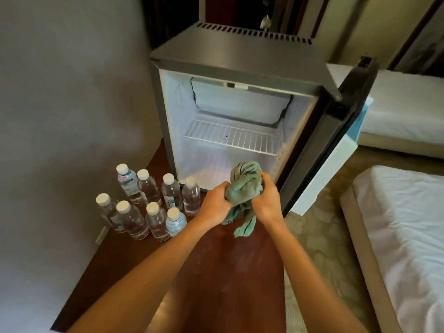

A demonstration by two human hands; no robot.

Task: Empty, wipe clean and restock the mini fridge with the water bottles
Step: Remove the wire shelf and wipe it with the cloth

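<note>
The mini fridge (pixel 235 54) stands open at the far side, its door (pixel 336 140) swung right. Water bottles (pixel 149 195) cluster upright on the floor, left of it. Just in front of the opening, a bunched green cloth (pixel 242 191) is gripped tight in your left hand (pixel 216 203) and right hand (pixel 266 200).
</note>
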